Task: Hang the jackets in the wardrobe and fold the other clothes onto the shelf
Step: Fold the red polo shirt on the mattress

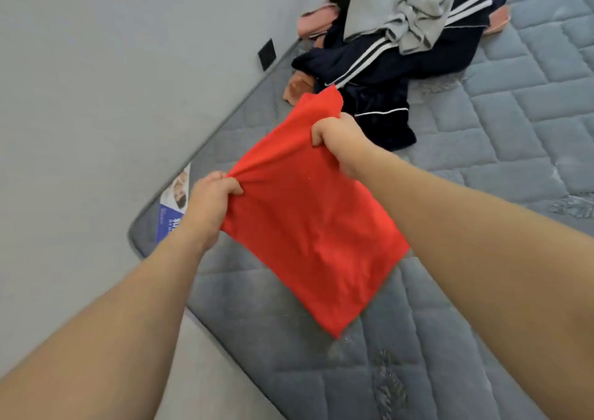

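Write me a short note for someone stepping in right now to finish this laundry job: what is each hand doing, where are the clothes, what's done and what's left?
Left hand: grips one bunched corner of the bright red cloth garment.
Right hand: grips its other top corner; the garment's lower end rests on the grey quilted mattress.
Pile of unsorted clothes lies further up the mattress: a navy jacket with white stripes, grey garments on top, pink pieces beside.
Done: nothing visibly hung or shelved; wardrobe and shelf are out of view.
Left: fold the red garment, hang the jackets, fold the remaining clothes.
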